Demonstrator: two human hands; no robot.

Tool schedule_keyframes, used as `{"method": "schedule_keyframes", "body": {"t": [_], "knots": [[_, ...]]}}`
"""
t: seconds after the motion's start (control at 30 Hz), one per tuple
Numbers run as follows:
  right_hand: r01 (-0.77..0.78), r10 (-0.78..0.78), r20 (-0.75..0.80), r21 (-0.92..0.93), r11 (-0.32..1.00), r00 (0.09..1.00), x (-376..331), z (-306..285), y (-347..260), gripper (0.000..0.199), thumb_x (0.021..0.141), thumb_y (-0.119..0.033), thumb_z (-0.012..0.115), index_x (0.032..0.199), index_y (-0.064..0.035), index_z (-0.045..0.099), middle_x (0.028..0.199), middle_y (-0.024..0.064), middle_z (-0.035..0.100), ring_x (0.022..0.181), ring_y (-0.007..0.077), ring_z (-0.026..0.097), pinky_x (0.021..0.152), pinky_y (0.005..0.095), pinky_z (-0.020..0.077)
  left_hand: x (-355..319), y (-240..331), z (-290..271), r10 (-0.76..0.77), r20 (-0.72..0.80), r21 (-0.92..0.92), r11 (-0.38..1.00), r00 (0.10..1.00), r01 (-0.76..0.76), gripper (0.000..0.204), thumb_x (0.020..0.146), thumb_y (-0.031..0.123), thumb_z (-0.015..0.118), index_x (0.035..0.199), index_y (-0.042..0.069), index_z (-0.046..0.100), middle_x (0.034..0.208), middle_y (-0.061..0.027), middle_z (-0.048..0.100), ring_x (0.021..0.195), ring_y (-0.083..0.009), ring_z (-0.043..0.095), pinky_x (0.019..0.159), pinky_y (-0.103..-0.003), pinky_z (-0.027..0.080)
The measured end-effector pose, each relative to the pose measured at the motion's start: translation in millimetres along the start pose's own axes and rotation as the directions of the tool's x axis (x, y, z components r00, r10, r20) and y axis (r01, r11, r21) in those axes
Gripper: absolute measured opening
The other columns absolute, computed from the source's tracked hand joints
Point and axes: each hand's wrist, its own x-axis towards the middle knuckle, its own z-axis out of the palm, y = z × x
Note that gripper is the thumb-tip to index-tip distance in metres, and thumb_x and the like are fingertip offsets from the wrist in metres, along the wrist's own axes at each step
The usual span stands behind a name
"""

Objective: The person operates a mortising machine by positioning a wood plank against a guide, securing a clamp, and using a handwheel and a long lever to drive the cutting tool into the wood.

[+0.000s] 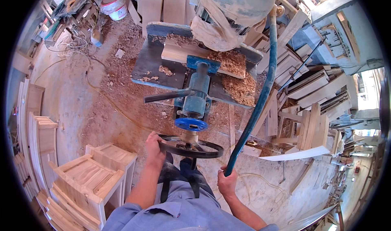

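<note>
L hand [154,146] wrapped on rim of black handwheel [190,146], fingers closed round it. R hand [226,181] fisted on lower end of blue lever [260,96], which curves up past the machine to the motor [228,15]. Both grips look firm.

Wheel sits on the feed shaft, just below blue collar [191,124]; blue head [196,90] above that, wood piece [191,53] on dark table [150,64], shavings [240,86] heaped beside it and on floor.

Risks, imo: side handle [169,95] sticks out toward L forearm, could catch it if wheel is spun fast. Shavings under the wood could tilt it → cut wanders. Cable [102,94] loose on floor = trip hazard.

Count: 1 wheel, 1 lever, 1 motor, 2 hands, 1 bucket [114,5], 2 stools [95,176] at left w/ more frames stacked behind.
</note>
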Motion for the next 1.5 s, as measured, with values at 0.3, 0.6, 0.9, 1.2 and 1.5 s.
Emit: {"method": "schedule_keyframes", "body": {"t": [0.3,0.6,0.9,1.2,1.5], "knots": [[-0.005,0.005,-0.017,0.004,1.000,1.000,4.5,-12.4,3.9,0.015,0.087,-0.004,0.064,0.100,-0.0006,0.056,0.062,0.0013,0.052,0.044,0.0117,0.053,0.041,0.0283,0.0421,74.2,-19.9,-54.5,-0.537,-0.003,-0.271,0.812,0.843,0.517,0.011,0.076,-0.004,0.051,0.073,0.005,0.046,0.064,-0.0052,0.041,0.052,-0.0181,0.043,0.046,-0.030,0.037],[-0.149,0.151,-0.035,0.042,0.988,0.988,0.7,-9.6,-22.0,0.013,0.083,-0.006,0.068,0.094,-0.0010,0.063,0.069,0.0046,0.055,0.062,0.0152,0.054,0.061,0.0323,0.0454,45.7,-7.5,-27.4,-0.409,-0.104,-0.233,0.896,0.906,0.378,0.013,0.075,-0.003,0.051,0.073,0.007,0.044,0.064,-0.0049,0.040,0.051,-0.0187,0.044,0.046,-0.031,0.040],[-0.081,0.080,-0.047,-0.016,0.997,0.996,-3.7,4.3,-19.0,0.014,0.084,-0.008,0.068,0.095,-0.0020,0.062,0.068,0.0043,0.056,0.057,0.0153,0.055,0.055,0.0323,0.0454,-81.7,-10.6,83.5,0.158,-0.236,0.110,0.985,0.959,-0.136,0.053,0.092,0.010,0.054,0.142,0.009,0.036,0.099,-0.0067,0.054,0.075,-0.0189,0.058,0.051,-0.037,0.049],[0.017,-0.017,-0.024,0.000,1.000,1.000,-1.8,7.7,-0.5,0.015,0.086,-0.005,0.065,0.098,0.0003,0.057,0.062,0.0024,0.053,0.043,0.0122,0.053,0.041,0.0283,0.0422,-97.7,-67.8,-1.8,0.223,0.246,0.593,0.735,0.943,-0.328,0.031,0.091,0.008,0.055,0.121,-0.003,0.057,0.087,-0.0048,0.061,0.079,-0.0148,0.063,0.072,-0.032,0.056],[-0.032,0.032,-0.019,0.005,0.999,0.999,-1.7,7.7,-9.7,0.016,0.087,-0.004,0.065,0.100,0.0012,0.057,0.063,0.0030,0.054,0.042,0.0115,0.052,0.041,0.0273,0.0421,-93.1,-79.1,20.1,-0.383,0.157,0.342,0.886,0.910,0.314,0.008,0.088,0.006,0.062,0.095,0.004,0.058,0.083,-0.0042,0.061,0.066,-0.0131,0.056,0.059,-0.029,0.047]]}}
